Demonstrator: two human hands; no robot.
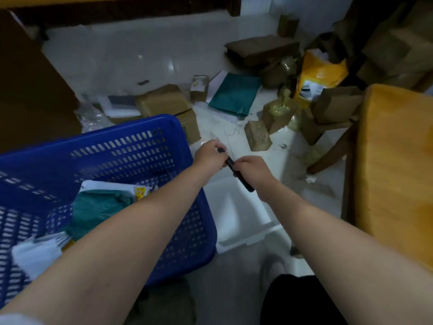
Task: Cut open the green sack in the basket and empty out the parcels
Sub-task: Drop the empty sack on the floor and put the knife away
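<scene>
The big blue basket [131,146] sits on the near left of the floor, tipped a little so its open top faces the person. That makes it easy to reach inside. The green sack [98,207] lies in the basket, down near the bottom, with white parcels [37,254] beside it and under it. It looks bunched up, and I cannot tell if it has been cut yet.

Far away on the floor, many brown boxes [164,102] and a flat green bag [234,92] lie spread out, well apart from the basket. A yellow table [393,160] stands at the right.

Both arms reach out over the floor, just right of the basket. The right hand [253,172] is closed around the black cutter [236,171], holding its handle steady. The left hand [210,156] pinches the far tip of the cutter with its fingers together. I think the two hands hold it this way to push the blade out or in. The blade is too small to see.
</scene>
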